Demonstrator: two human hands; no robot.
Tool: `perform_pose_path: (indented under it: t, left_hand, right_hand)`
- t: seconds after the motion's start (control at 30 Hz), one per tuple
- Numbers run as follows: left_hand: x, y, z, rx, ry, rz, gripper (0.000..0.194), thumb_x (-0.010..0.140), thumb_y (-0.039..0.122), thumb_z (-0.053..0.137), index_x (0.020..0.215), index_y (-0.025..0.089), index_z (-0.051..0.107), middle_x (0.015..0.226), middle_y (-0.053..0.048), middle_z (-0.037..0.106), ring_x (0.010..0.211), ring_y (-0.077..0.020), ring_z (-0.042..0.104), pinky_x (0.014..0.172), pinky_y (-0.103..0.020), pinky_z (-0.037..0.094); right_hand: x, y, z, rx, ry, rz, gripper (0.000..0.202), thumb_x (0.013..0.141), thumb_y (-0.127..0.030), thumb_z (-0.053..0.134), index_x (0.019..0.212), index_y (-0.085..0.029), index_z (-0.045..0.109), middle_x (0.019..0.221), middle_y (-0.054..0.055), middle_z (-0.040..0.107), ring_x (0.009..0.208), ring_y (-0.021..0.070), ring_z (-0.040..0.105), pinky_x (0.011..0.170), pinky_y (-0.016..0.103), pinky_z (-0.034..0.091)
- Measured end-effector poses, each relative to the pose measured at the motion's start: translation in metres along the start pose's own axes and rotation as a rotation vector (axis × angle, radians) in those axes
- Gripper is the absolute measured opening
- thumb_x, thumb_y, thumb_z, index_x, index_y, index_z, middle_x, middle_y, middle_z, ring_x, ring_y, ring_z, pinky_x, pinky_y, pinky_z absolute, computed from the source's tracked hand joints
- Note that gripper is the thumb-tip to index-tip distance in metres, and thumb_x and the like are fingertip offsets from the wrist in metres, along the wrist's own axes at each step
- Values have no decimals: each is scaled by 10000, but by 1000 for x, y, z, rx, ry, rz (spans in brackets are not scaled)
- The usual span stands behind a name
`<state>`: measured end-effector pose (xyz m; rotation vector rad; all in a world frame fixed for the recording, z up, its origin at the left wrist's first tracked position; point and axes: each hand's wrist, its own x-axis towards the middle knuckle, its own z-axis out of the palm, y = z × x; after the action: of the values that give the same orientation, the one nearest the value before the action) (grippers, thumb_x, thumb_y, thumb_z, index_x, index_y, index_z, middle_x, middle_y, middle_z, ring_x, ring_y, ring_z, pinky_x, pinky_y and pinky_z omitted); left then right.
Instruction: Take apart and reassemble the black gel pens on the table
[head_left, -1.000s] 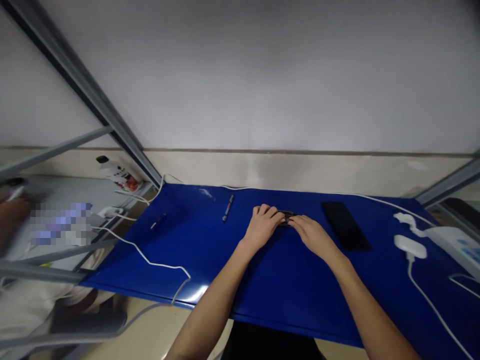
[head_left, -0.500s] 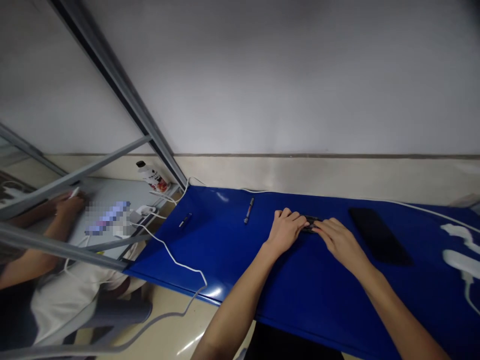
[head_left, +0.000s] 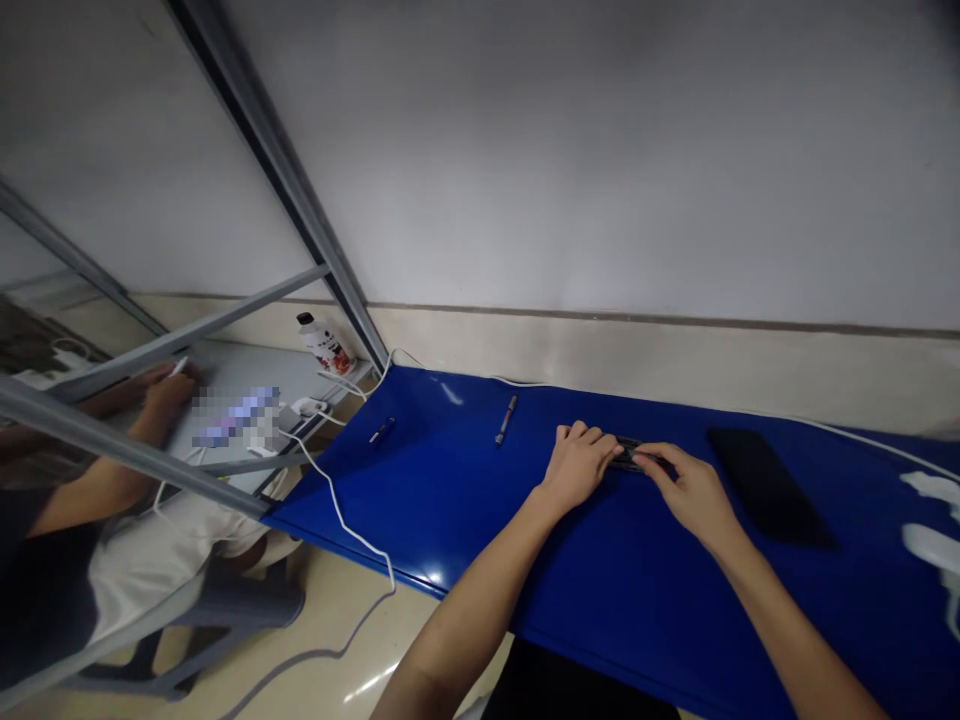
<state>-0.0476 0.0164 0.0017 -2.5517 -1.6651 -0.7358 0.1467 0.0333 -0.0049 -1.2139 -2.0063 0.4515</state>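
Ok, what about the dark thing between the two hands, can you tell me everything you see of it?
The dark thing looks small and blackish with greyish glints, perhaps plastic. It stretches roughly sideways, on or just above the blue table; I can't tell which. Fingers of the left hand cover its left end, and the right hand pinches it farther right. Its parts are too hidden to tell.

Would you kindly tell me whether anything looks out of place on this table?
A white cable crosses the blue table and hangs loosely over its front edge, where it might snag. No spill or damage shows.
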Motion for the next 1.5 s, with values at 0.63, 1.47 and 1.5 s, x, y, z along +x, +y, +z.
perform_pose_path:
  t: [0.63,1.47,1.5]
  left_hand:
    - [0,-1,0,-47,45,19,319,1037,333,308,958,213,593,951,-31,638,928,-191,474,818,-366,316]
    - [-1,3,5,-98,0,-56,321,1013,424,353,1098,265,618,979,-52,605,943,-216,479,805,-356,305]
    - [-1,3,5,-103,0,-58,317,1012,424,358,1089,264,621,975,-51,607,940,-216,479,805,-356,305]
  right_hand:
    - [2,-9,-3,261,-63,138,382,962,-422,473,1269,-219,571,741,26,668,671,185,644,724,352,545]
    - [3,-6,1,288,-15,48,441,900,-312,581,1333,-262,513,1028,64,667,965,215,638,851,356,494]
    - [3,-7,1,283,-16,49,437,887,-319,601,1315,-264,531,1055,70,663,982,221,635,845,356,494]
